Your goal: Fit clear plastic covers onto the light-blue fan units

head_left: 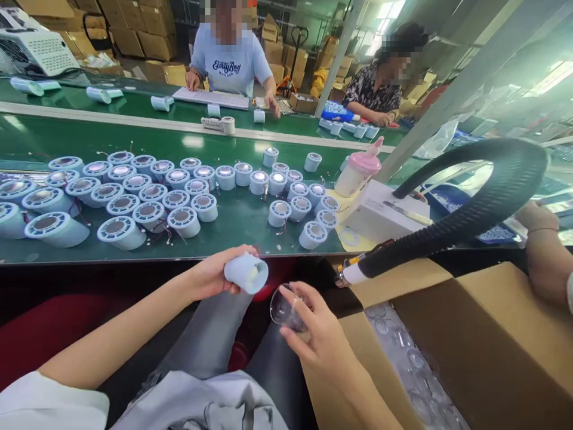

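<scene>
- While my left hand (219, 272) is clamped on a pale blue housing (239, 272), its hollow end faces toward my right side, and I can make out something whitish inside.
- My right hand (320, 325) has its fingers curled around a clear cup (282, 309); the thumb is on the near side of it.
- From my viewpoint the two hands are near each other over the lap, with a gap between housing and cup; I cannot tell which way the cup's mouth points.
- Just beyond the hands I have the green bench (239, 230), with many more blue housings (120, 232) standing on it, most to my left and a smaller group in front, thin wires beside some.
- Below my right forearm sits a cardboard box (474, 340), flaps spread, holding clear cups (414, 358) in rows.
- Over that box I see a black ribbed hose (447, 221) arching down to a pale nozzle near the bench edge.
- Beside the hose, on the bench, are a white box (385, 206) and a white bottle with a pink lid (358, 176).
- Across from me are two co-workers, one in a blue shirt (228, 65) and one in a patterned top (376, 89); at my far right another person's arm (548, 257) reaches in.
</scene>
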The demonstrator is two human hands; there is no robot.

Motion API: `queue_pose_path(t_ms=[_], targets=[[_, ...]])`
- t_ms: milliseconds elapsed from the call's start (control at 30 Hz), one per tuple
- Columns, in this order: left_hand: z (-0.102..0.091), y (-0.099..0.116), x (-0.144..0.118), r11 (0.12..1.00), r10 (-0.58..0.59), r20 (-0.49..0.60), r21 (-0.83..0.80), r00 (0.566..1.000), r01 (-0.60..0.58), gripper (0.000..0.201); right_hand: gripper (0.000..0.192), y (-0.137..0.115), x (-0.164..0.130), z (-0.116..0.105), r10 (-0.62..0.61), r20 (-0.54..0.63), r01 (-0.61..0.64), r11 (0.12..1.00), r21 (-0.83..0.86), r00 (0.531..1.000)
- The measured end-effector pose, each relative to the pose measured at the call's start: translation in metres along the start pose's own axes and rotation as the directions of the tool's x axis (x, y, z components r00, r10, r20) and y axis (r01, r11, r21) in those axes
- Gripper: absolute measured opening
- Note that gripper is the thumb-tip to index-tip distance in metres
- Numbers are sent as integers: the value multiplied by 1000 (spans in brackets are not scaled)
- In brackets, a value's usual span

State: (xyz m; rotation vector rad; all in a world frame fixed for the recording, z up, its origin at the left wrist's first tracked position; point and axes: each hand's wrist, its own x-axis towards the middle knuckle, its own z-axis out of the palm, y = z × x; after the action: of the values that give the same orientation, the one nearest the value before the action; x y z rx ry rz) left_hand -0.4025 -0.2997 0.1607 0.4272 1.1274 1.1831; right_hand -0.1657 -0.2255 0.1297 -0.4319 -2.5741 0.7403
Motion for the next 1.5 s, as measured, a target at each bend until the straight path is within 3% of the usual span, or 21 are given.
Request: queue_pose_path(t_ms=[100,200,333,433,533,600,700,800,900,1000,1100,1200,1267,1367,1433,1500], targets=[[9,-11,-2,978,-143,6,155,990,140,37,48,-10,13,6,-130,-62,107,954,-281,990],[7,-14,2,940,-187,-18,286,982,184,34,46,-17,13,5,-145,-66,116,936,-333,987],[4,-16,6,821,-139,136,569,981,38,27,49,-19,10,4,-93,-18,82,942,-326,995],[10,-21,4,604,-41,276,772,960,-196,23,51,-14,10,6,22,61,2,932,-364,998],[18,-26,-3,382,87,332,860,939,-340,20,31,-8,11,6,110,138,-67,956,-284,984],[21,-27,-7,335,155,313,876,937,-348,19,18,-6,11,4,127,189,-97,982,-163,974],[23,-28,-10,355,237,292,862,927,-362,19,12,-7,11,0,189,220,-210,975,77,957],[20,-32,-10,415,319,252,830,914,-373,33,11,-11,10,-2,267,205,-316,912,262,942],[17,-39,-6,514,338,213,774,917,-369,52,18,-13,9,0,323,137,-350,872,342,937],[12,-44,-1,586,328,239,708,914,-395,57,23,-13,6,2,376,50,-365,848,383,925],[8,-47,5,525,354,323,708,877,-473,58,24,-10,2,0,430,26,-391,793,468,903],[5,-50,10,427,353,423,721,834,-546,62,28,-4,1,-3,515,41,-422,652,630,856],[7,-52,11,504,284,453,679,845,-534,65,30,0,1,-5,563,71,-442,558,702,823],[12,-55,10,714,170,426,569,889,-409,67,32,5,0,-7,592,93,-436,469,768,801],[16,-57,7,813,150,374,480,915,-330,66,31,6,-1,-9,529,94,-381,467,798,844],[20,-57,3,880,140,316,394,938,-264,65,26,6,-4,-9,400,76,-318,586,745,914]])
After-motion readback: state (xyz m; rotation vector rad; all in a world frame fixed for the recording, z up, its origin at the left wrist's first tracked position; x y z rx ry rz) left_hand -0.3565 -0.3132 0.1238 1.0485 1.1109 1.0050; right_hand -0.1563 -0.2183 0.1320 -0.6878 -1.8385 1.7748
